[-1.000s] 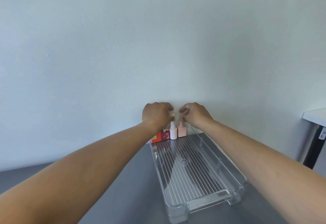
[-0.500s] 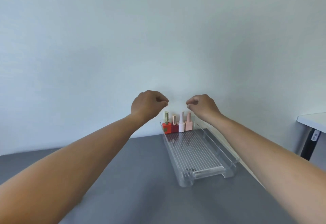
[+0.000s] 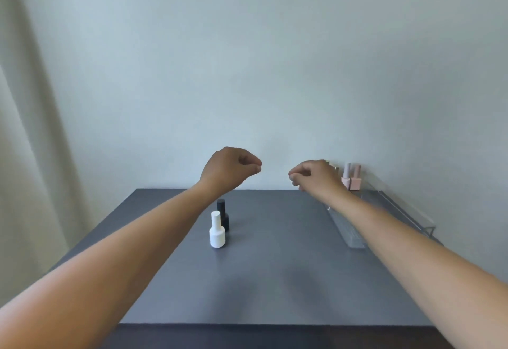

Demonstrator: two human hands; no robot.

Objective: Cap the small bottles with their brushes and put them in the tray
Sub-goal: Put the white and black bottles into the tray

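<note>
- Both my hands have come away from the bottles at the far end of the tray. My left hand (image 3: 231, 169) and right hand (image 3: 316, 175) now hang above the table (image 3: 275, 280), each loosely clenched and holding nothing.
- At the table's right edge lies the clear tray (image 3: 350, 234). A pale pink bottle (image 3: 347, 176) and a pink bottle (image 3: 356, 179) stand capped, side by side, at its far end. My right hand hides the rest of that row.
- Outside the tray, well to its left, a white bottle (image 3: 217, 231) stands capped on the table, with a black bottle (image 3: 223, 215) just behind it.
</note>
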